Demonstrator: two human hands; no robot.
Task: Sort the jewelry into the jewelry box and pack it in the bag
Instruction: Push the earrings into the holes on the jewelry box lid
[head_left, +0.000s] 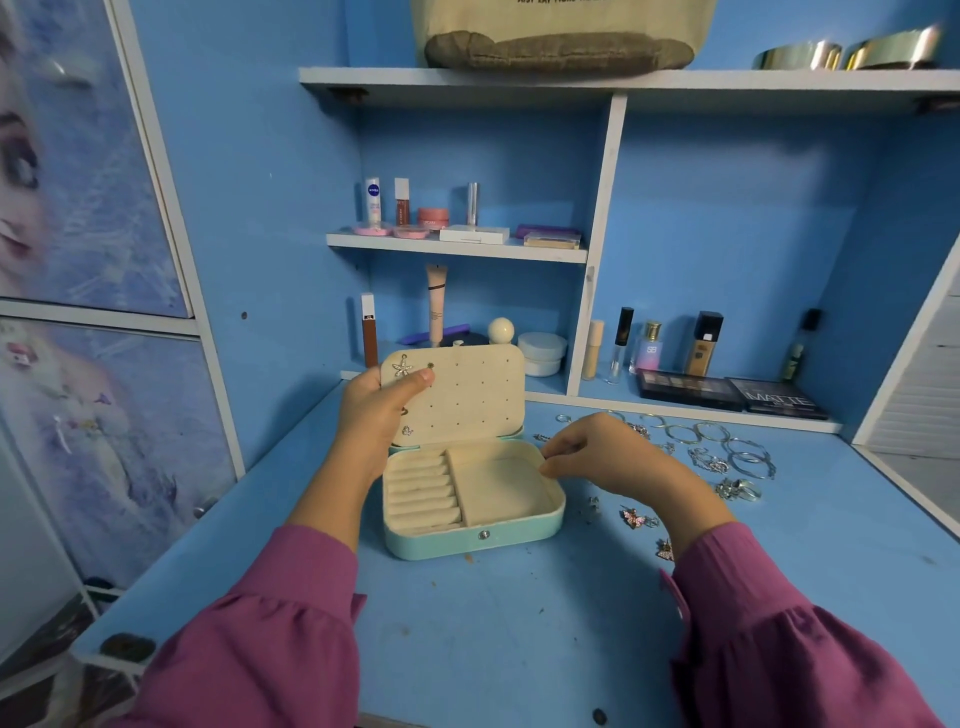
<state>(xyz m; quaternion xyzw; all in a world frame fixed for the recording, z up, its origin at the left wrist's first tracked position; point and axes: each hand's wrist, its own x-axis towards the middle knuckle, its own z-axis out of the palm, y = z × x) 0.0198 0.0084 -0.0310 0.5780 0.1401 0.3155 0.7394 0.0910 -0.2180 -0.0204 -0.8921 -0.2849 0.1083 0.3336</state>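
Blue surface (519, 623) carried the open box (472, 499); left hand (374, 410) pinched its lid (467, 395), right hand (597, 457) curled at the rim, contents unclear. Loose jewelry (727, 452) beside looked light, snaggy, best pinched singly.

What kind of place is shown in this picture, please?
Probably a home dressing or vanity corner. Small white shelves hold cosmetic tubes and jars, black eyeshadow palettes lie on the ledge, and an open mint-green jewelry box sits on the blue desk.
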